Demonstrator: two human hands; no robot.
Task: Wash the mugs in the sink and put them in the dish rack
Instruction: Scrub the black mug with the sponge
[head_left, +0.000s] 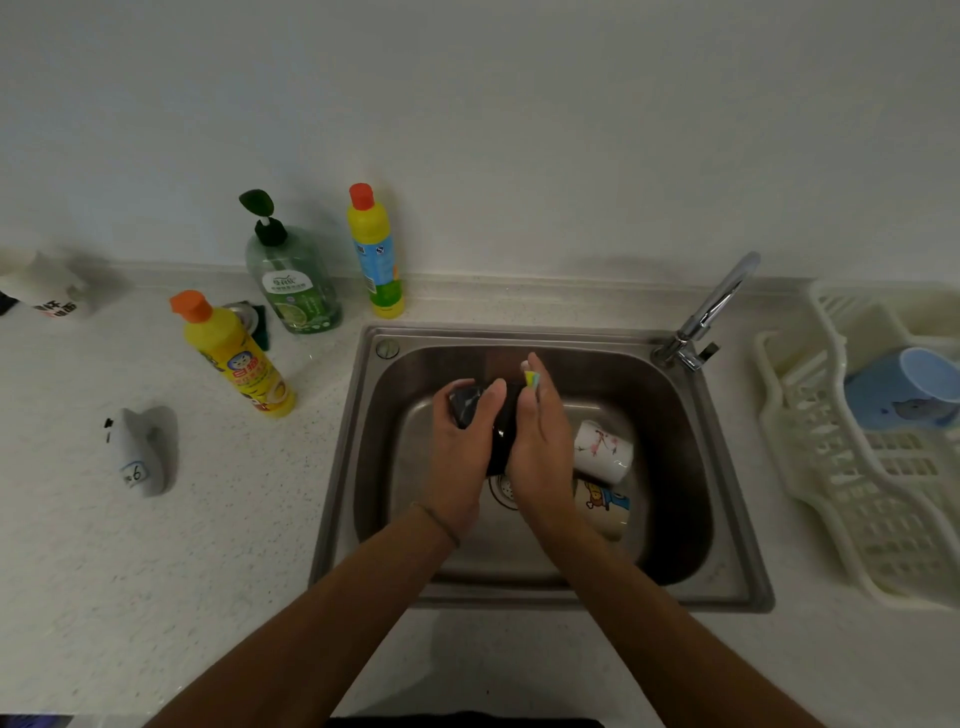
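Note:
Over the steel sink (685, 467) my left hand (460, 457) grips a black mug (498, 441) from the left. My right hand (537, 452) presses a yellow-green sponge (531, 379) against the mug's right side, fingers wrapped over it. Most of the mug is hidden between the two hands. A white mug with a pink flower print (605, 451) lies on its side on the sink floor to the right. Beside it lies a cream mug with a cartoon print (605, 506). A blue mug (898, 389) lies in the white dish rack (841, 499) at the right.
The faucet (711, 312) stands at the sink's back right corner. Left of the sink on the counter are two yellow bottles (236, 358) (375, 249), a green pump dispenser (291, 275), a white labelled object (137, 452) and a white container (47, 291).

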